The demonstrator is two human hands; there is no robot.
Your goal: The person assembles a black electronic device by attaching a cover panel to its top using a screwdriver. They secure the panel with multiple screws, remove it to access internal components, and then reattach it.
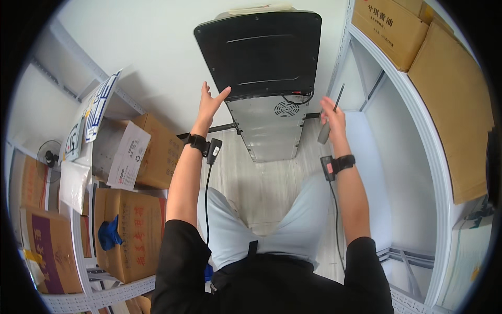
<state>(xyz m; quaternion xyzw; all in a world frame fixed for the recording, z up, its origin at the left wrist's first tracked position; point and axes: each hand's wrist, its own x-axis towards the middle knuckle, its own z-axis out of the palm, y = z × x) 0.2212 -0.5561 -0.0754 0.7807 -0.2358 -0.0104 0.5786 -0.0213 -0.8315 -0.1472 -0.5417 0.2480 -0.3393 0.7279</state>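
In front of me stands a floor machine with a grey metal body and a wide black panel tilted on top. My left hand is open at the panel's lower left corner, thumb and fingers spread. Its thumb tip overlaps the corner; I cannot tell if it touches. To the right of the machine, apart from it, my right hand is closed around a screwdriver with a grey handle and its thin shaft pointing up. A black cable loops below the panel, beside a small red part and above a round vent.
Shelves on the left hold several cardboard boxes, a plastic bag and a small fan. More cartons sit on the white-framed shelf at the right. Black cables run from both wrist straps. Pale wood-look floor lies between my legs.
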